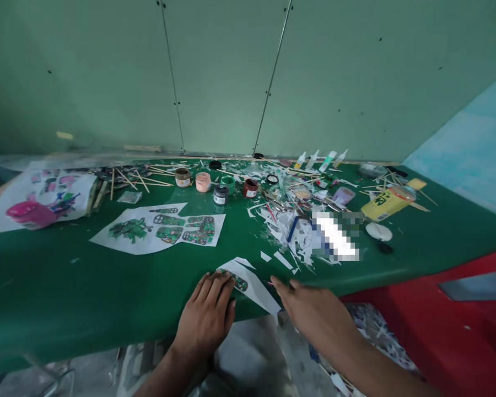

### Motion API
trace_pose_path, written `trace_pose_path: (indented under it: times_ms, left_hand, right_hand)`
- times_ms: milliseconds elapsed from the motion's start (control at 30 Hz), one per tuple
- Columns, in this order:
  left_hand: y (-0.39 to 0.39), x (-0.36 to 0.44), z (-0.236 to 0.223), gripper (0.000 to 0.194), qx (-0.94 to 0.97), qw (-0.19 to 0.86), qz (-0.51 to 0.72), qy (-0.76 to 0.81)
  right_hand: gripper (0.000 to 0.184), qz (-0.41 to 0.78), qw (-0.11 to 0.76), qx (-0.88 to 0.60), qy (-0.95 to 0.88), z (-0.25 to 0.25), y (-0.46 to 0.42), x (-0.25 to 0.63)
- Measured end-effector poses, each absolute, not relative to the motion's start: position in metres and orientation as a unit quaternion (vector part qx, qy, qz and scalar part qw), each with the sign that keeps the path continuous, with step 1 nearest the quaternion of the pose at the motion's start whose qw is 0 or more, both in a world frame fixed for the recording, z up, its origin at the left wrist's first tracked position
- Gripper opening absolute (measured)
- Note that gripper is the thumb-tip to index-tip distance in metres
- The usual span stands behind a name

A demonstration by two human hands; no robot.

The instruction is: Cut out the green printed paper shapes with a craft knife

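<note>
Green table against a green panelled wall, two hands at one paper piece

Head view: five paint jars, brown, peach, green, black and red, stand near the middle of the table. Four small bottles line up at the back. There is one pink bottle, on a painted sheet at the left, and one yellow container at the right; sticks and paper scraps are too many to count.

The paper piece, bearing a green painted shape, lies at the table's near edge, partly under the fingers of the left hand, which is laid flat on it and grasps nothing. The right hand is just to its right, fingers bent; a thin pinkish thing shows at its fingertips, probably a tool, but whether it is gripped I cannot tell.

The table is smooth and green, the wall has dark seams, and a pale blue wall stands at the right.
</note>
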State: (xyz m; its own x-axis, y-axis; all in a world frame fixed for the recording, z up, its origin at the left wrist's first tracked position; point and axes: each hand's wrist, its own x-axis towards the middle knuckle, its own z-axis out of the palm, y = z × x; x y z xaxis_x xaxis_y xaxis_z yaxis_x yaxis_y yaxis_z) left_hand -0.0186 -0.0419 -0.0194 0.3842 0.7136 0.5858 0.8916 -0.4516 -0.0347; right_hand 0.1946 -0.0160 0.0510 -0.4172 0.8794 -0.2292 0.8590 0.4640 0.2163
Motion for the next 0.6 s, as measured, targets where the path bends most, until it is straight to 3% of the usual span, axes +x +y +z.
trace_pose_path:
  times_ms: [167, 367, 500, 600]
  left_hand:
    - [-0.042, -0.019, -0.022, 0.032, -0.811, 0.183, -0.251, -0.496]
    - [-0.045, -0.019, -0.02, 0.033, -0.813, 0.165, -0.236, -0.507]
    - [-0.043, -0.016, -0.015, 0.034, -0.807, 0.147, -0.22, -0.528]
    - [-0.04, -0.01, -0.009, 0.033, -0.789, 0.146, -0.201, -0.562]
  right_hand:
    - [0.052, 0.045, 0.077, 0.52, 0.85, 0.052, 0.002, 0.151]
    - [0.063, 0.042, 0.138, 0.491, 0.859, 0.035, -0.013, 0.183]
    - [0.045, 0.057, 0.105, 0.528, 0.841, 0.046, -0.031, 0.233]
    - [0.045, 0.059, 0.065, 0.567, 0.819, 0.057, -0.022, 0.223]
